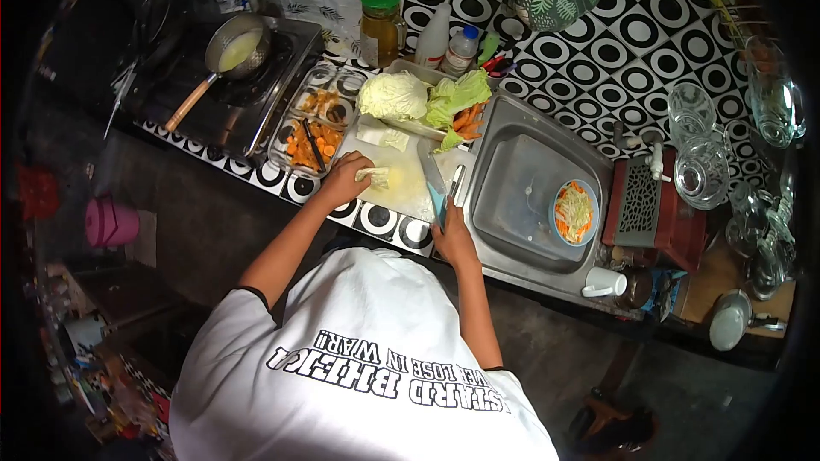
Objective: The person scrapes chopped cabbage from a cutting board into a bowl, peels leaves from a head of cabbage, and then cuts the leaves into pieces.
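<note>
My left hand (346, 179) is closed on a piece of cabbage (373, 177) at the left part of a white cutting board (401, 192). My right hand (454, 237) grips the blue handle of a knife (433, 181), whose blade lies over the board's right side, pointing away from me. A peeler-like tool with a white handle (458, 181) lies just right of the knife. Beyond the board, a tray holds a pale cabbage head (393, 96), green leaves (457, 98) and carrots (469, 122).
On the left, a pan (238, 44) sits on the stove (278, 43), beside containers of cut carrots (314, 145). The sink (521, 213) at right holds a bowl of shredded vegetables (574, 212). Jars and bottles (459, 49) stand behind; a white mug (604, 282) is at the front right.
</note>
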A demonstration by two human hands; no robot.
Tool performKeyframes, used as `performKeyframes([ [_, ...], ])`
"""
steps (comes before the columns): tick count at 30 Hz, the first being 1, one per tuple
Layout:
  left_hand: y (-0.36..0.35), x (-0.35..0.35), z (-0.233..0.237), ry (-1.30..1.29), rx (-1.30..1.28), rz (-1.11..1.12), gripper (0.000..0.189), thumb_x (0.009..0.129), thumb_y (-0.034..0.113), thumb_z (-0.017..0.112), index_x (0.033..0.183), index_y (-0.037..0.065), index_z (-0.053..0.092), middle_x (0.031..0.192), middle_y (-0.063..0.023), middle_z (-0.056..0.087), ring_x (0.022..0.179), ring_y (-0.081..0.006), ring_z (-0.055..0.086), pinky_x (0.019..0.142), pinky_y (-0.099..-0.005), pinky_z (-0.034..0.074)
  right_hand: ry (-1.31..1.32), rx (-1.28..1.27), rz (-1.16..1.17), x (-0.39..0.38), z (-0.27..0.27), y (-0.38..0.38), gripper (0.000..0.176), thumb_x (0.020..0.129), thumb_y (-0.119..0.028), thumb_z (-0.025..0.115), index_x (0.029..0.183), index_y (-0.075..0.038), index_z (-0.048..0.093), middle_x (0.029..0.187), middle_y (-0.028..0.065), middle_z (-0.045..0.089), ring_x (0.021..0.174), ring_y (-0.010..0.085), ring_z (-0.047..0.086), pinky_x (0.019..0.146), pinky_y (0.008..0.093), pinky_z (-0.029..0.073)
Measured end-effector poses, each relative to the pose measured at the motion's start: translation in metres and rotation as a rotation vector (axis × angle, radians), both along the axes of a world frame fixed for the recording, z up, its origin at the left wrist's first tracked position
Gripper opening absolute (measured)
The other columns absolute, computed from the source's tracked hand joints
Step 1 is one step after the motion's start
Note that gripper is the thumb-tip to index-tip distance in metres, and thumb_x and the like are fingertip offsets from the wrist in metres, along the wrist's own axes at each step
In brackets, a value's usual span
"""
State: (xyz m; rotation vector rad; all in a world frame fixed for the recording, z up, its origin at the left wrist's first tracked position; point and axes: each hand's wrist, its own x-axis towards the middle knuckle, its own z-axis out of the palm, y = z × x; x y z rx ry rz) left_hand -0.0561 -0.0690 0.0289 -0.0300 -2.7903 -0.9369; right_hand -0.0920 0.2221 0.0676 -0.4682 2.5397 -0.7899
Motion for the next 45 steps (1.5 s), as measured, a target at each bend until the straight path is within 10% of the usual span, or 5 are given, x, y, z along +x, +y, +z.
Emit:
performKeyframes([
  [6,-0.022,-0.02,0.0,-0.427,1.139,0.109,0.02,0.092,0.014,0.058,0.106,0.001,0.063,0.097,-0.0042,0.067,0.086,-0.0114,0.06,0.081,-0.0259,0.047,0.119,0.074,0.076,-0.003,-0.001,0.012,0.07,0.088,-0.024,0.06,0.143,0.003,0.027,0.129,0.026,0.049,0.112,0.0418,0.055,0.092,0.0449,0.048],
  [19,-0.026,-0.036,0.014,-0.814,1.752,-0.004,0.042,0.1,0.028,0.046,0.13,-0.001,0.051,0.124,-0.0118,0.06,0.11,-0.0217,0.061,0.093,-0.0331,0.05,0.043,-0.219,-0.299,-0.007,0.026,-0.039,0.067,0.088,-0.022,0.062,0.142,0.006,0.033,0.134,0.0299,0.046,0.119,0.0388,0.052,0.099,0.0383,0.043],
  [25,-0.025,-0.029,0.009,-0.783,1.263,-0.225,0.04,0.092,0.018,0.064,0.126,-0.001,0.055,0.115,-0.0077,0.064,0.102,-0.0147,0.062,0.088,-0.0293,0.05,0.061,-0.339,-0.256,0.001,0.027,-0.1,0.052,0.085,-0.023,0.067,0.128,0.003,0.053,0.107,0.0182,0.061,0.079,0.0274,0.06,0.074,0.0353,0.049],
  [33,-0.031,-0.026,0.004,-0.854,1.26,-0.325,0.03,0.089,0.01,0.067,0.117,-0.001,0.061,0.104,-0.006,0.067,0.087,-0.0114,0.064,0.08,-0.0264,0.051,0.148,-0.46,-0.266,0.016,0.001,-0.123,0.025,0.085,-0.021,0.067,0.091,0.001,0.056,0.08,0.0129,0.06,0.068,0.0211,0.054,0.065,0.0319,0.046],
  [45,-0.008,-0.07,-0.005,-0.782,0.819,-0.369,0.024,0.089,0.014,0.067,0.105,-0.003,0.064,0.09,-0.0033,0.067,0.079,-0.0081,0.059,0.07,-0.0251,0.047,-0.089,-0.406,-0.284,0.006,-0.009,-0.087,0.026,0.088,-0.022,0.063,0.096,0.002,0.058,0.076,0.013,0.058,0.066,0.0198,0.049,0.064,0.0342,0.044],
])
